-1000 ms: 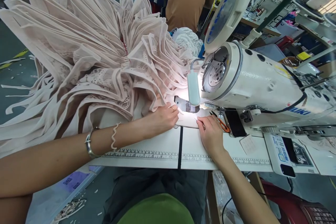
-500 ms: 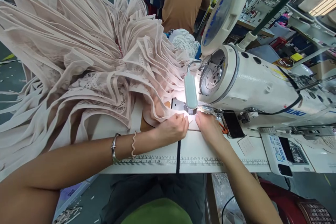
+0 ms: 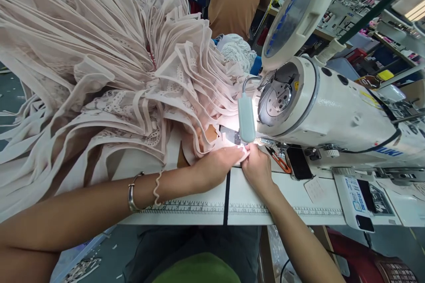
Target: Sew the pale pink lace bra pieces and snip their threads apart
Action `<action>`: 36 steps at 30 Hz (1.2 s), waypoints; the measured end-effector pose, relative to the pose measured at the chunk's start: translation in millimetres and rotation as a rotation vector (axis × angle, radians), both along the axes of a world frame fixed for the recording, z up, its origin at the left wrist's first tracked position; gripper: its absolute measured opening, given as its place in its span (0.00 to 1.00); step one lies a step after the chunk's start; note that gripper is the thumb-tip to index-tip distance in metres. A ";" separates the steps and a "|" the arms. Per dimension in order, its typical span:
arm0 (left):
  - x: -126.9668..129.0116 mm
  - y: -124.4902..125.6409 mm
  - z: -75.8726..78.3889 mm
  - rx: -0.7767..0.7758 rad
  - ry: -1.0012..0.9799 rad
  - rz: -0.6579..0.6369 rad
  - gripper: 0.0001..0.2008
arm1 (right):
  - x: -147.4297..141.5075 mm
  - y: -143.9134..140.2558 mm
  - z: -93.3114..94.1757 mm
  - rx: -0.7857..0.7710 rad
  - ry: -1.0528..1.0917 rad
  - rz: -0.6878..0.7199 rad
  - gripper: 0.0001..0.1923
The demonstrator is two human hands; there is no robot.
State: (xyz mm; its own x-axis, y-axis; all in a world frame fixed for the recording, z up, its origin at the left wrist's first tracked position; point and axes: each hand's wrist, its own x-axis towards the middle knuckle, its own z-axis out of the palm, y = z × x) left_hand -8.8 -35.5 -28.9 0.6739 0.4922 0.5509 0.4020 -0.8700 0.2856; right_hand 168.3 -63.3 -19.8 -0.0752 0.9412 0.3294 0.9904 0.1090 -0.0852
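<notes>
Both hands have closed in together since the earlier frames, meeting under the lamp [image 3: 246,117].
The left hand [image 3: 215,166] and right hand [image 3: 257,169] pinch a small pink fabric piece [image 3: 245,154] between their fingertips, just in front of the sewing machine [image 3: 332,106]. Left of the grip a big fabric pile [image 3: 99,75] fans out, apparently already stitched; this piece seems not yet fed through.
</notes>
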 end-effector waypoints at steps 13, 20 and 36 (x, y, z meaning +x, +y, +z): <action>-3.0 -1.1 0.1 0.295 0.271 0.003 0.18 | 3.0 -0.1 8.3 -0.145 0.129 -0.018 0.13; -0.3 5.6 -2.4 0.289 0.226 -0.015 0.15 | 33.8 -10.5 12.5 -0.096 0.174 0.341 0.16; 4.0 5.3 9.6 0.198 0.268 0.042 0.14 | 16.0 -5.3 4.9 0.074 -0.267 0.237 0.20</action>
State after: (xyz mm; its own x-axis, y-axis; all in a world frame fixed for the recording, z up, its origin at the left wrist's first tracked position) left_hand -4.8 -30.2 -19.2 0.7894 0.4239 0.4440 0.4765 -0.8791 -0.0080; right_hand 184.2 -68.6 -14.9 -0.3808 0.8617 0.3354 0.9232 0.3340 0.1901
